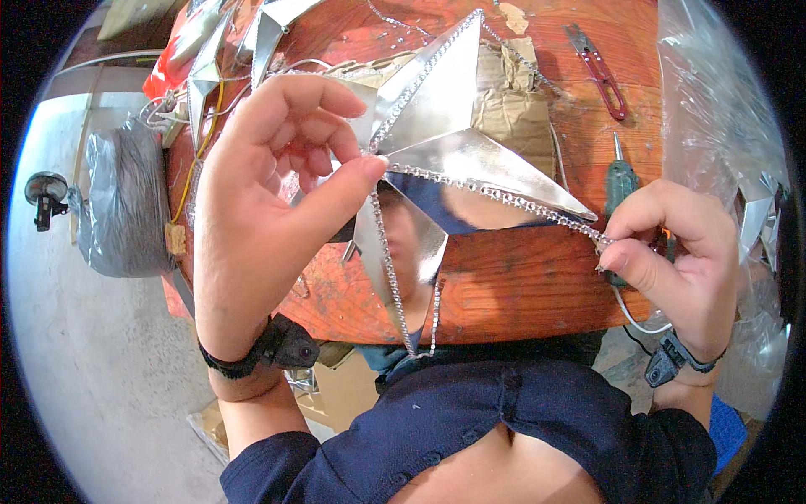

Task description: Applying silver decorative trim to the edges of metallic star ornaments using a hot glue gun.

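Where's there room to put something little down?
At the front of the table, between the big star and the right hand, bare wood shows. Another narrow strip lies between the cardboard and red snips. The back left is crowded with pointed silver pieces and a red bag.

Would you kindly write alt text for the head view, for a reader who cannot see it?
A right hand pinches a sparkly chain along one edge of a silver star, the left hand at an inner corner. Red snips and a green tool lie on the right.
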### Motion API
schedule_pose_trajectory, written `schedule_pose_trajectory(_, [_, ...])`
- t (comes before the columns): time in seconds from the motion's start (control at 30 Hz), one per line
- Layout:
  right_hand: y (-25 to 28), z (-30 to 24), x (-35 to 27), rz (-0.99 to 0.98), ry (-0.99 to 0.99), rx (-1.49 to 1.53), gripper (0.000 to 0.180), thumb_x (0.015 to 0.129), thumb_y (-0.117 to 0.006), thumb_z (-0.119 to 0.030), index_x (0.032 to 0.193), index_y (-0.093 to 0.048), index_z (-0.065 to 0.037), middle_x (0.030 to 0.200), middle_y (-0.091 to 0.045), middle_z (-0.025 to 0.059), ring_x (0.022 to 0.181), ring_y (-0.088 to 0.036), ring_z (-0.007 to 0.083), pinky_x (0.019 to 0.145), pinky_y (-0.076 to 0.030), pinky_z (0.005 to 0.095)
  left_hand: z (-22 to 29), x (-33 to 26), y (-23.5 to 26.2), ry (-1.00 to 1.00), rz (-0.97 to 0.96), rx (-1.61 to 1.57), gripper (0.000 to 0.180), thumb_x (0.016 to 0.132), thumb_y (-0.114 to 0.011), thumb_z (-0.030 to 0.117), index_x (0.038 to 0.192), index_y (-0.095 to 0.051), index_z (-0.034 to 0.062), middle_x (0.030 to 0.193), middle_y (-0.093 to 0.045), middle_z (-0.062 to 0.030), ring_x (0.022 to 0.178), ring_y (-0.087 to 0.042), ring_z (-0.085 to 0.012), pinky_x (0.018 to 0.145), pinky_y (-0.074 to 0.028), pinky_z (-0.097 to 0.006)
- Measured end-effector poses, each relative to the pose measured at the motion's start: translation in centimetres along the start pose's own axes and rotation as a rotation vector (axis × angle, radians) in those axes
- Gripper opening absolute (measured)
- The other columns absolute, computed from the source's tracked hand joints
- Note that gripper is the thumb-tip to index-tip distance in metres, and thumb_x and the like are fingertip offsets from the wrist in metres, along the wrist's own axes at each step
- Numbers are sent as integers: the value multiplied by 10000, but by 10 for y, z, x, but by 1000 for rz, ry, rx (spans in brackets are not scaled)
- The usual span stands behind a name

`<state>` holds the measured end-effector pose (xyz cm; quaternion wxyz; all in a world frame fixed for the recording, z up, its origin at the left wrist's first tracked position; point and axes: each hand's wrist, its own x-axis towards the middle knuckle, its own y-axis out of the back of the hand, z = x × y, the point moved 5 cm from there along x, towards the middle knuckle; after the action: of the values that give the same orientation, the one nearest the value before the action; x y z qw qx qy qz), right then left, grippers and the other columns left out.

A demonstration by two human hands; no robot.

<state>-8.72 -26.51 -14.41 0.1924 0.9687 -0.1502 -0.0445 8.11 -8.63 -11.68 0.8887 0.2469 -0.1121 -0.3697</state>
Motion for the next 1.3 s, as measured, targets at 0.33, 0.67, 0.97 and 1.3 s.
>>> schedule_pose_trajectory(0.33, [-4,-4,0,20,-35,-75,175,700,-686,-156,703,-580,-16,666,-553,39,605,-483,115,568,-343,234,-10,-2,7,36,28,-189,267,805,-585,52,1062,-530,8,856,-518,-10,746,-461,-48,651,-367,-174])
schedule_pose_trajectory(0.67, [4,3,0,-21,-9,-110,230,757,-673,-184,825,-564,7,788,-518,50,688,-468,105,606,-340,224,-9,-26,-3,-702,59,794,485,751,-548,478,1025,-662,94,1056,-596,-93,914,-571,-265,793,-468,-372])
schedule_pose_trajectory(0.97, [6,8,-3,-30,-29,-148,79,767,-611,-12,820,-555,7,788,-513,42,689,-470,89,618,-355,203,-14,-32,-5,-709,9,827,540,858,-449,505,1035,-643,34,1034,-625,-152,919,-611,-295,788,-489,-374])
schedule_pose_trajectory(1.3, [4,26,-7,69,-152,-119,78,731,-595,44,779,-567,-10,745,-520,18,655,-455,63,591,-333,194,-23,-36,-12,-839,134,909,526,804,-516,506,1031,-642,49,1012,-624,-127,822,-613,-255,679,-538,-338])
